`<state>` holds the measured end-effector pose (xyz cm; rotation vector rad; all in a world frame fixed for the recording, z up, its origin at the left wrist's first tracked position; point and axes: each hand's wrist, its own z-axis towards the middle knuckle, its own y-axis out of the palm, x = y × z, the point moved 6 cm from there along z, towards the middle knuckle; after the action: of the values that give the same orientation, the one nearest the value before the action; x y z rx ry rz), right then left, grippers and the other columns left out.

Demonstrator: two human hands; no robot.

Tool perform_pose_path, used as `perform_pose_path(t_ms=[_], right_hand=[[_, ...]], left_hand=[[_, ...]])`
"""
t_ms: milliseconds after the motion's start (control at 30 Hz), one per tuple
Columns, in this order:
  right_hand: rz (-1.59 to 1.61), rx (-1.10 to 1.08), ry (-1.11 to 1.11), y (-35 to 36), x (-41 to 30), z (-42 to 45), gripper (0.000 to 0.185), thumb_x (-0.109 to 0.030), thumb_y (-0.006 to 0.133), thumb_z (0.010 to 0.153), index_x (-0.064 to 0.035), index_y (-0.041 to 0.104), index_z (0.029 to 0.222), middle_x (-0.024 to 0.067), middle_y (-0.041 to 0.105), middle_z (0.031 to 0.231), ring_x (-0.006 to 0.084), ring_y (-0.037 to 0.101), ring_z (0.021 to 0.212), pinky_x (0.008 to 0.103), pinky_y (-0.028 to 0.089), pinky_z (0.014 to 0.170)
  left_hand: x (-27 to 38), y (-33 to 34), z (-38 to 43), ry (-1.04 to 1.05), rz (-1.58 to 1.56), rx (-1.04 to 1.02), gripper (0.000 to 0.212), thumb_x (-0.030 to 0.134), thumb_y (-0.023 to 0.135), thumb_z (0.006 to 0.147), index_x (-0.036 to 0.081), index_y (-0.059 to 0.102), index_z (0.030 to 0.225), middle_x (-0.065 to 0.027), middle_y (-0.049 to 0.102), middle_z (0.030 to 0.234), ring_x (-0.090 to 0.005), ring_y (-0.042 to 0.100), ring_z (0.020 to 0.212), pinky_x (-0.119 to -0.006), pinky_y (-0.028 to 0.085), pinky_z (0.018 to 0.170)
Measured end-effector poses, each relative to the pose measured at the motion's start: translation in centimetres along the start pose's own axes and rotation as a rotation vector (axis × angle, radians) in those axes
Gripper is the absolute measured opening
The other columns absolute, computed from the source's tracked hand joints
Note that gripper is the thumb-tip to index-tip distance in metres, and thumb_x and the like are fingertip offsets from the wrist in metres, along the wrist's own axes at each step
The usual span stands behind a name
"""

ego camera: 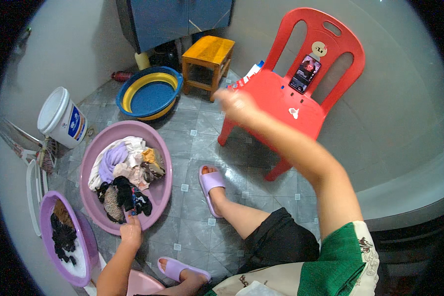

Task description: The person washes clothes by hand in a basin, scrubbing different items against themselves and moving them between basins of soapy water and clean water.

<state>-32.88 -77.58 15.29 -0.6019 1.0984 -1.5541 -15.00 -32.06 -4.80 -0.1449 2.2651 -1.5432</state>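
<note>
My left hand (130,232) is at the near rim of a large pink plastic basin (159,198), its fingers reaching over the edge beside black patterned cloth (127,192). Whether it grips the rim or the cloth cannot be told. The basin holds a leopard-spotted cloth (113,207), a lavender cloth (113,161), white cloth (133,144) and pale pink cloth (127,172). My right hand (236,104) is raised, blurred by motion, in front of a red plastic chair (296,114); no object shows in it. On the chair seat a phone (305,74) leans against the backrest, its screen lit.
A purple basin (88,236) with dark cloth and suds stands at left. Beyond are a white lidded bucket (61,118), a blue-and-yellow collapsible basin (150,94) and a wooden stool (209,53). A pink plastic rim (144,283) shows below, near my lavender slippers (211,181).
</note>
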Motion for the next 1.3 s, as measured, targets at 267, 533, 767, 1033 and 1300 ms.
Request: perform_pose_path(t_ms=[267, 533, 767, 1033, 1300], right_hand=[[0.153, -0.28, -0.67, 15.2, -25.4, -4.1, 0.025, -0.018, 0.058, 0.071, -0.0103, 0.056, 0.094, 0.0058, 0.054, 0.094, 0.0238, 0.051, 0.094, 0.0364, 0.048, 0.072], [0.13, -0.294, -0.547, 19.3, -28.5, -7.4, 0.012, -0.018, 0.053, 0.075, -0.0116, 0.058, 0.085, 0.0039, 0.056, 0.084, 0.0213, 0.052, 0.09, 0.0341, 0.045, 0.07], [0.031, -0.354, -0.585, 19.7, -28.9, -7.2, 0.012, -0.019, 0.053, 0.074, -0.01, 0.06, 0.079, 0.0038, 0.056, 0.085, 0.0213, 0.052, 0.088, 0.0338, 0.046, 0.069], [-0.017, -0.407, -0.632, 18.4, -27.9, -7.5, 0.014, -0.021, 0.056, 0.071, -0.0102, 0.063, 0.075, 0.0038, 0.055, 0.084, 0.0207, 0.051, 0.088, 0.0318, 0.046, 0.067], [-0.057, -0.446, -0.568, 18.1, -23.0, -5.9, 0.049, -0.058, 0.064, 0.063, -0.0113, 0.069, 0.078, 0.0032, 0.06, 0.093, 0.0233, 0.048, 0.099, 0.0357, 0.043, 0.077]], left_hand=[[-0.7, -3.2, -0.6, 0.052, -0.059, -0.091, 0.057, 0.026, 0.073, 0.064, 0.0, 0.048, 0.109, -0.0169, 0.057, 0.105, -0.0259, 0.064, 0.08, -0.036, 0.052, 0.066], [-0.2, -2.7, -0.4, 0.006, -0.06, -0.084, 0.055, 0.029, 0.073, 0.065, 0.001, 0.05, 0.106, -0.0145, 0.06, 0.1, -0.0255, 0.064, 0.082, -0.035, 0.052, 0.066], [-0.2, -2.3, -0.7, -0.002, -0.103, -0.05, 0.065, 0.03, 0.071, 0.065, -0.001, 0.045, 0.116, -0.0179, 0.057, 0.106, -0.0293, 0.063, 0.083, -0.038, 0.051, 0.069], [0.3, -2.9, -1.2, -0.004, -0.062, -0.031, 0.063, 0.027, 0.07, 0.066, -0.004, 0.046, 0.115, -0.0209, 0.054, 0.113, -0.0252, 0.063, 0.086, -0.034, 0.052, 0.07], [0.1, -2.1, -1.0, -0.04, -0.077, -0.062, 0.062, 0.026, 0.071, 0.064, -0.004, 0.046, 0.112, -0.021, 0.055, 0.111, -0.0262, 0.064, 0.081, -0.035, 0.052, 0.068]])
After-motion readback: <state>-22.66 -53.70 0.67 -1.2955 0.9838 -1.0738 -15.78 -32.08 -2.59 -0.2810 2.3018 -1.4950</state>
